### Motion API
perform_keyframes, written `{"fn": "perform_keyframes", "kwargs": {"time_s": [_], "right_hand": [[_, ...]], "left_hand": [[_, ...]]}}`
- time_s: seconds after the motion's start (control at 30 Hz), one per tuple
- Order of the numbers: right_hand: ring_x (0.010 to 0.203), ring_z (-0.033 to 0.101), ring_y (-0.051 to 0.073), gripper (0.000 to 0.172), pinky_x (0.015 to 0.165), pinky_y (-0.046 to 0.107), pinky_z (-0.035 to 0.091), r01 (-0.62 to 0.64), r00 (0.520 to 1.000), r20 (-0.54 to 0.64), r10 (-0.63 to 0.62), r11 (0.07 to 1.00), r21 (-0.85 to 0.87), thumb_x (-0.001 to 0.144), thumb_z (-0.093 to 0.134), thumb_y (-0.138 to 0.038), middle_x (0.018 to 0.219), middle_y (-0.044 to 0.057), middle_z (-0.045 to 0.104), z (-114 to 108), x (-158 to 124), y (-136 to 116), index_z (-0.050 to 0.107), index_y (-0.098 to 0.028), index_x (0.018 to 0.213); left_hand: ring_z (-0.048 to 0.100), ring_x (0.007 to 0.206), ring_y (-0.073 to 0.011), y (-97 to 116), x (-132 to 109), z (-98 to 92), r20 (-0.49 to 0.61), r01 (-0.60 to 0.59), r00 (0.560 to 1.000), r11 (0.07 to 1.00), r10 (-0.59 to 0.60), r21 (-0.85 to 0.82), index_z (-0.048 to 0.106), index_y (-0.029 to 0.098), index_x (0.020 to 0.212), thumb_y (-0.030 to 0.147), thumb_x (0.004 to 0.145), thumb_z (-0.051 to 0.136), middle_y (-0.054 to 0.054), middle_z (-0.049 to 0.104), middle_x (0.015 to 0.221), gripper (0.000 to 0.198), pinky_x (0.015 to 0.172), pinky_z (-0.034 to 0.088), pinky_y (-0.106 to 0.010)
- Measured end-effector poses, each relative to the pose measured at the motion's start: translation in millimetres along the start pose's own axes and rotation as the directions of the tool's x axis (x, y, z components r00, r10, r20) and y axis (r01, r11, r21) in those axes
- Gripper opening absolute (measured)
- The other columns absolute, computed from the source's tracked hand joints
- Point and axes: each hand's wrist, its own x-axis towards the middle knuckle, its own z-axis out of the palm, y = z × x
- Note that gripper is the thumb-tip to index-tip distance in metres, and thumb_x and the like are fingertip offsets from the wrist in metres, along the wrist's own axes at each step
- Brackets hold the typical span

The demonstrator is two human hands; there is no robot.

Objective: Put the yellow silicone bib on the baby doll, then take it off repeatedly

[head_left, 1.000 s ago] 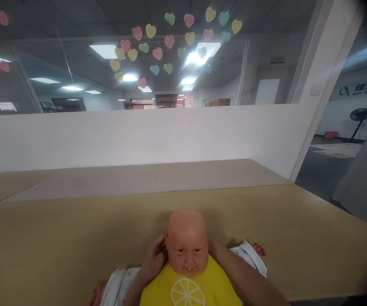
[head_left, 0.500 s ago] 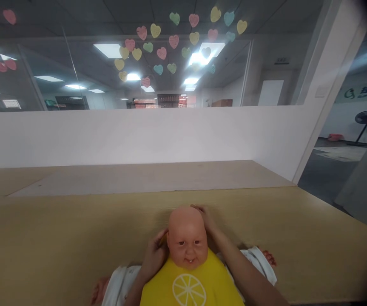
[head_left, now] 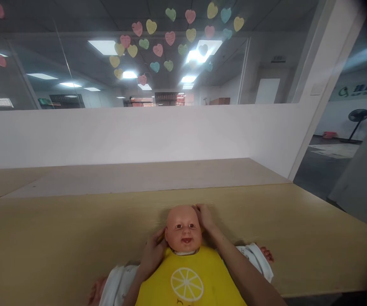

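Observation:
A baby doll [head_left: 183, 225] lies face up on the wooden table, its bald head pointing away from me. Over its chest is a yellow bib [head_left: 157, 276] with a white lemon-slice print. Beside the head on the left is my left hand [head_left: 154, 253], fingers curled in behind the neck, with a bit of yellow at the fingertips. My right hand [head_left: 205, 217] is at the head's other side, bent fingers close to the ear and a bit of yellow strap. The head hides parts of both hands' fingers. White sleeves [head_left: 256, 258] cover the doll's spread arms.
The wooden table [head_left: 58, 238] meets a pale board [head_left: 138, 176] at the back. Behind that stands a white wall [head_left: 122, 136] with a glass pane and heart-shaped notes [head_left: 170, 38]. A doorway on the right shows a black fan [head_left: 358, 117] and a pink container [head_left: 329, 134].
The doll's head has tilted back, so its mouth and white collar show more. My right hand has come out slightly more from behind the head. The view has shifted a little.

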Motion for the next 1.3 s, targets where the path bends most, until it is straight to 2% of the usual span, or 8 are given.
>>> {"fn": "perform_keyframes", "kwargs": {"time_s": [0.13,0.27,0.43,0.7,0.93,1.17,1.3], "right_hand": [[0.054,0.040,0.008,0.030,0.051,0.020,0.020,-0.061,0.998,0.011,0.064,0.979,-0.192,0.081,0.045,-0.022,0.062,0.005,0.062,-4.1,-2.4,-9.6,0.058,-0.009,0.057],[0.058,0.048,0.009,0.033,0.052,0.020,0.021,-0.086,0.994,0.034,0.103,0.937,-0.338,0.086,0.043,-0.020,0.072,0.011,0.067,-6.8,-5.1,-18.4,0.067,-0.006,0.068],[0.063,0.056,0.013,0.036,0.053,0.022,0.023,-0.068,0.992,0.059,0.109,0.877,-0.475,0.088,0.043,-0.026,0.087,0.017,0.069,-10.9,-7.8,-23.8,0.071,-0.006,0.078],[0.071,0.062,0.020,0.037,0.058,0.025,0.028,-0.024,0.993,0.076,0.086,0.799,-0.601,0.086,0.043,-0.034,0.086,0.017,0.069,-12.0,-4.8,-12.0,0.070,-0.010,0.076],[0.073,0.061,0.019,0.033,0.057,0.024,0.029,-0.057,0.994,0.042,0.096,0.833,-0.551,0.086,0.047,-0.038,0.088,0.014,0.068,-15.0,-8.1,-16.8,0.064,-0.011,0.093],[0.066,0.056,0.011,0.023,0.052,0.019,0.026,-0.088,0.993,0.039,0.111,0.923,-0.375,0.081,0.057,-0.029,0.081,0.009,0.067,-12.9,-6.8,-15.0,0.064,-0.009,0.087],[0.057,0.049,0.009,0.018,0.049,0.019,0.023,-0.083,0.995,0.039,0.096,0.964,-0.254,0.074,0.059,-0.026,0.064,0.004,0.062,-9.5,-0.7,-2.7,0.063,-0.009,0.068]], "left_hand": [[0.063,0.097,-0.0262,-0.8,0.8,1.0,-0.015,0.000,1.000,0.999,0.000,0.046,0.071,0.015,0.096,0.027,0.073,0.052,-0.004,0.073,0.099,0.032,0.086,0.047,-0.033],[0.063,0.097,-0.0272,-2.2,1.6,1.3,-0.041,0.012,0.999,0.996,-0.008,0.087,0.071,0.014,0.093,0.030,0.074,0.051,-0.004,0.074,0.095,0.032,0.083,0.048,-0.032],[0.063,0.097,-0.0260,-2.2,1.7,1.6,-0.019,0.006,1.000,0.997,-0.004,0.072,0.070,0.014,0.096,0.028,0.075,0.049,-0.004,0.073,0.097,0.033,0.084,0.047,-0.032],[0.062,0.099,-0.0266,3.0,0.0,2.5,-0.054,0.035,0.998,0.994,-0.029,0.103,0.069,0.013,0.099,0.026,0.073,0.047,-0.006,0.073,0.101,0.036,0.086,0.047,-0.034],[0.062,0.102,-0.0275,5.5,-1.5,2.7,-0.093,0.060,0.995,0.986,-0.046,0.155,0.070,0.014,0.100,0.029,0.072,0.046,-0.005,0.072,0.102,0.039,0.087,0.047,-0.034],[0.064,0.098,-0.0262,5.4,-0.9,1.3,-0.116,0.087,0.991,0.974,-0.064,0.210,0.070,0.015,0.101,0.030,0.073,0.045,-0.005,0.073,0.101,0.040,0.083,0.048,-0.032],[0.064,0.097,-0.0263,7.5,-0.5,1.6,-0.113,0.090,0.991,0.974,-0.068,0.206,0.070,0.015,0.099,0.029,0.073,0.045,-0.005,0.073,0.100,0.039,0.082,0.048,-0.032]]}}
